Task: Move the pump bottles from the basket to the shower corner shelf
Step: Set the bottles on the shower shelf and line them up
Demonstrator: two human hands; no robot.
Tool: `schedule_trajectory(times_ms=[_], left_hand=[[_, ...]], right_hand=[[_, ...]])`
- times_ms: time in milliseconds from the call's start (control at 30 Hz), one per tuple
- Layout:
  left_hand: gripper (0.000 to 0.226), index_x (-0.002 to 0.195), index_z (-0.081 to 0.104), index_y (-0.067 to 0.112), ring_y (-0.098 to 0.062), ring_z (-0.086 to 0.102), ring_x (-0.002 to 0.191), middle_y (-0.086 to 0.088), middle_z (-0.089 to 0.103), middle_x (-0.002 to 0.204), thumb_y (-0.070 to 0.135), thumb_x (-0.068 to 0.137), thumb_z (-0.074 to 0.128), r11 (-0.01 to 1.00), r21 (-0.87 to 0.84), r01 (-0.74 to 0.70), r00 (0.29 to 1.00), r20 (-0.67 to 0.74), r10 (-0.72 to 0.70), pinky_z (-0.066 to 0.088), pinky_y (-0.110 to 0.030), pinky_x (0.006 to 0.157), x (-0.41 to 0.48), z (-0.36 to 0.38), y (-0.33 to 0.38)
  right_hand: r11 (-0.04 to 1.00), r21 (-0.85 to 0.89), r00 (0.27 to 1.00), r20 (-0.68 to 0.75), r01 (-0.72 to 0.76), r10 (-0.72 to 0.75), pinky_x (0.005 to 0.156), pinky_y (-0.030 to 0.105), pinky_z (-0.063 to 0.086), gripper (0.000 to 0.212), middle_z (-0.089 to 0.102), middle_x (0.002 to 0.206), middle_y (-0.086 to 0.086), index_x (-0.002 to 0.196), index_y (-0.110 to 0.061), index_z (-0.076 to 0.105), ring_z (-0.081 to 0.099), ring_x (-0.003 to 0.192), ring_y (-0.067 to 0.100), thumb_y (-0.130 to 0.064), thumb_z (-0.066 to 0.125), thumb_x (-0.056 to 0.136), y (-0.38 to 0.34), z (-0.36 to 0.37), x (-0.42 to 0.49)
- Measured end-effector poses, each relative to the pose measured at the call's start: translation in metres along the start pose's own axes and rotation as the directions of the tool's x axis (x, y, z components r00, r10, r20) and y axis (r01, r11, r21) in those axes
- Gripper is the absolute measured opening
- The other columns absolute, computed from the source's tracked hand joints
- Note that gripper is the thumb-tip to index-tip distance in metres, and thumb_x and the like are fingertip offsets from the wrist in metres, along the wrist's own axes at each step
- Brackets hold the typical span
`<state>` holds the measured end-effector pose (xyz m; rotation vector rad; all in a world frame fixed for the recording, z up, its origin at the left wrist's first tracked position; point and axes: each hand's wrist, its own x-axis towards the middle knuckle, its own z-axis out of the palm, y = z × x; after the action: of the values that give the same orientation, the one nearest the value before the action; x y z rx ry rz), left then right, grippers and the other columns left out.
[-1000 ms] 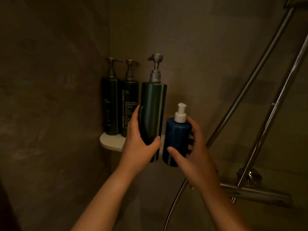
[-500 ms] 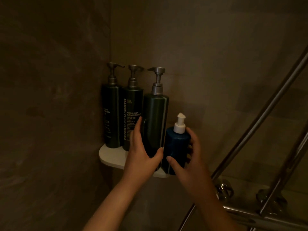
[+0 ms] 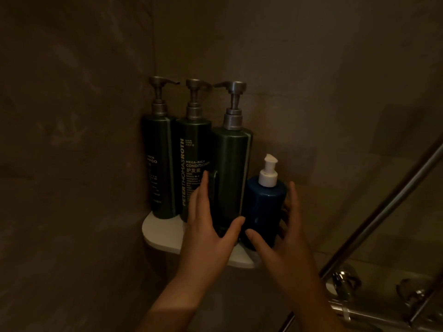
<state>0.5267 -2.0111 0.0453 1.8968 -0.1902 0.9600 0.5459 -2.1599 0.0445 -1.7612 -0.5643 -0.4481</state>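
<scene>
Left hand (image 3: 211, 238) is spread wide, straight fingers along the flank of the tall green pump bottle (image 3: 231, 173), thumb against its front. Right hand (image 3: 282, 248) cups the blue pump bottle (image 3: 265, 207), thumb before, fingers behind; whether it pinches cannot be told. Both bottles stand upright on the white corner shelf (image 3: 163, 233), the blue one near its outer tip.

Risk: a careless withdrawal could drag the blue bottle off the edge, or tip the green one into the conditioner bottle (image 3: 194, 164) just beyond the left fingers.

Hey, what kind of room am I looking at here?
Probably a shower stall: a white corner shelf holds pump bottles, one labelled conditioner, and a metal shower rail rises beside a tap fitting at lower right.
</scene>
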Motion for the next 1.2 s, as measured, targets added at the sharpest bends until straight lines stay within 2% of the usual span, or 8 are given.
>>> schedule_trajectory(times_ms=[100, 200, 267, 433, 600, 767, 933, 1200], left_hand=[[0.098, 0.143, -0.008, 0.051, 0.019, 0.007, 0.131, 0.036, -0.003, 0.146, 0.037, 0.08, 0.065, 0.987, 0.137, -0.089, 0.995, -0.023, 0.093, 0.022, -0.016, 0.1, -0.01, 0.001, -0.002], [0.104, 0.147, -0.009, 0.038, -0.003, 0.01, 0.14, 0.02, -0.006, 0.153, 0.025, 0.078, 0.068, 0.941, 0.285, -0.184, 0.979, -0.028, 0.2, 0.032, -0.04, 0.105, -0.022, -0.001, -0.005], [0.106, 0.149, -0.002, 0.034, -0.014, 0.02, 0.138, 0.005, 0.005, 0.153, 0.018, 0.074, 0.071, 0.904, 0.361, -0.229, 0.963, -0.049, 0.264, 0.044, -0.05, 0.097, -0.029, -0.004, -0.007], [0.1, 0.145, 0.015, 0.03, -0.015, 0.03, 0.127, -0.004, 0.023, 0.141, 0.013, 0.068, 0.076, 0.862, 0.448, -0.235, 0.953, -0.068, 0.295, 0.045, -0.041, 0.093, -0.034, -0.003, -0.008], [0.097, 0.141, 0.023, 0.032, -0.006, 0.029, 0.12, -0.003, 0.026, 0.135, 0.01, 0.065, 0.08, 0.867, 0.467, -0.175, 0.963, -0.103, 0.249, 0.045, -0.033, 0.088, -0.028, 0.004, -0.004], [0.085, 0.137, 0.034, 0.026, -0.003, 0.028, 0.117, -0.004, 0.027, 0.133, 0.006, 0.067, 0.079, 0.842, 0.518, -0.154, 0.963, -0.111, 0.245, 0.038, -0.025, 0.091, -0.022, 0.009, 0.0], [0.078, 0.134, 0.037, 0.025, -0.002, 0.029, 0.113, -0.003, 0.027, 0.131, 0.005, 0.071, 0.077, 0.829, 0.548, -0.109, 0.97, -0.123, 0.208, 0.043, -0.026, 0.088, -0.015, 0.012, 0.002], [0.071, 0.132, 0.037, 0.029, -0.015, 0.047, 0.109, 0.003, 0.03, 0.126, 0.004, 0.075, 0.072, 0.838, 0.54, -0.08, 0.98, -0.109, 0.164, 0.042, -0.02, 0.085, -0.008, 0.013, 0.004]], right_hand=[[0.996, -0.076, 0.983, -0.171, 0.047, -0.06, 0.103, 0.024, 0.035, 0.093, 0.032, 0.143, -0.03, 0.141, -0.057, 0.009, 0.036, 0.129, -0.01, -0.049, 0.067, 0.068, 0.01, 0.005, -0.014], [0.969, -0.214, 0.958, -0.23, 0.12, -0.169, 0.101, 0.023, 0.036, 0.085, 0.038, 0.141, -0.014, 0.138, -0.055, 0.02, 0.039, 0.128, -0.005, -0.027, 0.071, 0.076, 0.016, 0.008, -0.024], [0.926, -0.326, 0.935, -0.228, 0.191, -0.273, 0.102, 0.026, 0.035, 0.085, 0.037, 0.14, -0.01, 0.138, -0.046, 0.026, 0.039, 0.129, 0.004, -0.013, 0.074, 0.075, 0.019, 0.009, -0.027], [0.904, -0.359, 0.92, -0.223, 0.231, -0.323, 0.099, 0.023, 0.038, 0.075, 0.041, 0.135, -0.002, 0.134, -0.029, 0.039, 0.044, 0.124, 0.012, -0.006, 0.076, 0.073, 0.018, 0.007, -0.024], [0.908, -0.36, 0.921, -0.235, 0.216, -0.312, 0.091, -0.001, 0.031, 0.067, 0.042, 0.12, -0.004, 0.119, -0.025, 0.05, 0.043, 0.102, -0.009, -0.004, 0.082, 0.065, 0.02, 0.004, -0.014], [0.936, -0.287, 0.94, -0.214, 0.202, -0.268, 0.079, 0.003, 0.04, 0.057, 0.043, 0.109, -0.011, 0.105, -0.033, 0.047, 0.049, 0.096, -0.008, -0.006, 0.081, 0.068, 0.024, 0.004, -0.005], [0.938, -0.273, 0.952, -0.154, 0.215, -0.263, 0.073, 0.008, 0.042, 0.044, 0.038, 0.105, -0.017, 0.098, -0.036, 0.048, 0.05, 0.092, -0.003, -0.012, 0.075, 0.074, 0.026, 0.004, 0.005], [0.942, -0.24, 0.956, -0.123, 0.233, -0.268, 0.072, 0.012, 0.043, 0.035, 0.035, 0.1, -0.019, 0.093, -0.033, 0.052, 0.055, 0.087, 0.007, -0.01, 0.073, 0.076, 0.031, 0.004, 0.015]])
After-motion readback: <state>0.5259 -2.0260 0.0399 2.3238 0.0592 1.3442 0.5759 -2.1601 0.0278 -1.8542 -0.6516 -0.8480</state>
